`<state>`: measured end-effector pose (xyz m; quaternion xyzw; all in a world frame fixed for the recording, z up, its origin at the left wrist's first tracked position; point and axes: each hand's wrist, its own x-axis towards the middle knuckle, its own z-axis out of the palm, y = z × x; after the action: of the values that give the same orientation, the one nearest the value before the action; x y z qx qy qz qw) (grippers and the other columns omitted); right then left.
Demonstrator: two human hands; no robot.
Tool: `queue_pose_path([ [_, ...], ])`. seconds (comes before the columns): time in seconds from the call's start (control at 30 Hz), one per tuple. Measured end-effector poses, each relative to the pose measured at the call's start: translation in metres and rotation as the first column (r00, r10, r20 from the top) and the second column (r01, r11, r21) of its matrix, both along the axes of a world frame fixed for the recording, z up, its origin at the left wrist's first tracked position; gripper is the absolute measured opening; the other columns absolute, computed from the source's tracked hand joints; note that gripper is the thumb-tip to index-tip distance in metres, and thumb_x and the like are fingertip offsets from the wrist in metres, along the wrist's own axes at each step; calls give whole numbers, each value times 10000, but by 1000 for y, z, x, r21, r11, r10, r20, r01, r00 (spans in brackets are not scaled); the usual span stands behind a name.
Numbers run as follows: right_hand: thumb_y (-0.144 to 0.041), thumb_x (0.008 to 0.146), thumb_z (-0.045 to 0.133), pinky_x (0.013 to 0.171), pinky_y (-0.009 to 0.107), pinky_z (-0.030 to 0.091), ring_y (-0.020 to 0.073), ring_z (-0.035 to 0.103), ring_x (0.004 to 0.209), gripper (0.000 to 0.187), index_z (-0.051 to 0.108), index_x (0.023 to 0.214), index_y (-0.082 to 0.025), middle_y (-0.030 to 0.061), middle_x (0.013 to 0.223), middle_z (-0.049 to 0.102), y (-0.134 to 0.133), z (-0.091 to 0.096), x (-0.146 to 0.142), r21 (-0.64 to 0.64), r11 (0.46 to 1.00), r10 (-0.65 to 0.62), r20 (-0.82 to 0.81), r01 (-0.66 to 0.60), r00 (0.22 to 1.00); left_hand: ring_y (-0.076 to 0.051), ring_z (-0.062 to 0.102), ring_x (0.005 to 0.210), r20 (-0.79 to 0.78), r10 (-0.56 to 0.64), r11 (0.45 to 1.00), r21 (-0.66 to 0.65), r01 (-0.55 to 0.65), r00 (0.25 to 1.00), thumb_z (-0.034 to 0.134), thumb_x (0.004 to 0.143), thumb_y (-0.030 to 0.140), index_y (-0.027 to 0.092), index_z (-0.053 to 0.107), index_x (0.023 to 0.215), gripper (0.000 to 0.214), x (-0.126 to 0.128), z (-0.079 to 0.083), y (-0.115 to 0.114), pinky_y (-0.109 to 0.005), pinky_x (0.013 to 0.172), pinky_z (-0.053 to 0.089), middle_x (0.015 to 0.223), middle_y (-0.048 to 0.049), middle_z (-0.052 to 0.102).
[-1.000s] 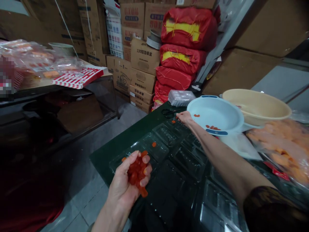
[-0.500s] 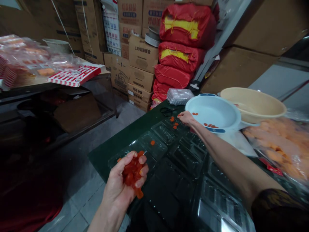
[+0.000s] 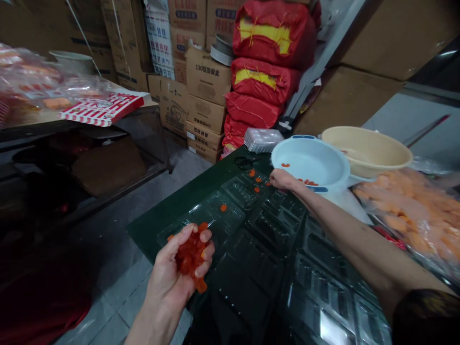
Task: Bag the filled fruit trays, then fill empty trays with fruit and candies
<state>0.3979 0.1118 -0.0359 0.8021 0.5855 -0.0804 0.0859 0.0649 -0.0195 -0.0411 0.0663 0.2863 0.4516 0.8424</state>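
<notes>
My left hand [image 3: 176, 273] is cupped shut around a heap of orange-red pieces [image 3: 189, 254], held over the near left corner of the dark green table [image 3: 158, 230]. My right hand [image 3: 282, 178] reaches far across, fingers closed at the far clear plastic trays [image 3: 258, 215], beside the pale blue bowl [image 3: 309, 160]. What its fingers pinch is too small to make out. A few orange-red pieces [image 3: 253, 179] lie in the far tray pockets, one more piece [image 3: 223, 207] nearer, and some rest in the blue bowl.
A beige bowl [image 3: 366, 151] sits behind the blue one. A plastic bag of orange food [image 3: 413, 211] lies at the right. Scissors [image 3: 246, 162] and a stack of clear lids [image 3: 262, 139] are at the table's far edge. Cardboard boxes and red sacks [image 3: 266, 72] stand behind.
More orange-red pieces now lie in the far tray pockets. My right hand has shifted slightly right toward the blue bowl. My left hand keeps its heap, and the view has drifted.
</notes>
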Motion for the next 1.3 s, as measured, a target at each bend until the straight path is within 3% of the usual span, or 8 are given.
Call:
queue_pose_path([
  [0.13,-274,876,502,683,217,446,168,638,836,236,695,894,-138,55,874,693,-5,4,-16,40,997,69,10,-70,998,-109,475,481,-2,13,1000,18,-13,1000,616,694,178,158,544,714,78,-1,2,-2,-157,313,326,681,-26,518],
  [0.23,-356,824,573,640,221,439,184,647,814,242,708,853,-156,64,871,700,-12,-2,-40,32,991,128,8,-128,992,-107,472,475,-8,8,1000,18,-8,1000,615,693,183,158,542,704,78,0,3,-4,-157,312,329,671,-25,518],
  [0.37,-301,805,596,701,262,451,235,635,922,205,697,890,-145,138,996,679,-20,-10,-63,68,987,140,53,-143,989,-105,468,473,-14,15,1000,15,-15,1000,618,683,176,156,544,705,80,-1,3,-5,-155,311,326,666,-25,515],
  [0.63,-239,860,480,713,339,445,296,613,947,238,658,915,-92,210,998,650,-25,3,-35,192,981,-44,39,36,998,-109,470,485,-11,74,995,67,-73,997,596,697,167,153,533,697,64,-16,5,-3,-155,316,328,672,-29,503],
  [0.8,-341,875,455,609,221,422,151,605,724,273,636,811,-147,58,782,659,-41,8,-85,195,976,137,-188,-100,973,-109,478,496,-16,118,990,82,-117,993,586,725,184,148,535,711,64,-24,3,-5,-153,323,329,691,-35,513],
  [0.97,-293,708,653,540,172,372,89,530,593,140,576,677,-181,-31,647,593,-37,-5,-147,200,953,286,-346,-227,894,-109,474,486,-13,126,988,88,-124,992,601,701,182,153,530,708,77,-31,3,-9,-147,313,313,678,-28,509],
  [1.07,-238,620,709,520,192,351,105,515,567,178,541,619,-180,-28,594,560,-26,-14,-157,198,953,287,-357,-229,889,-107,472,482,-11,133,987,91,-131,991,597,694,173,156,521,700,78,-36,4,-12,-146,311,310,670,-22,502],
  [1.3,-191,776,522,530,186,331,93,493,581,127,564,658,-166,-25,613,561,-38,-6,-147,230,936,339,-396,-266,853,-95,468,490,-9,155,982,114,-153,988,584,715,192,156,521,718,72,-48,-1,-16,-143,324,319,687,-24,500],
])
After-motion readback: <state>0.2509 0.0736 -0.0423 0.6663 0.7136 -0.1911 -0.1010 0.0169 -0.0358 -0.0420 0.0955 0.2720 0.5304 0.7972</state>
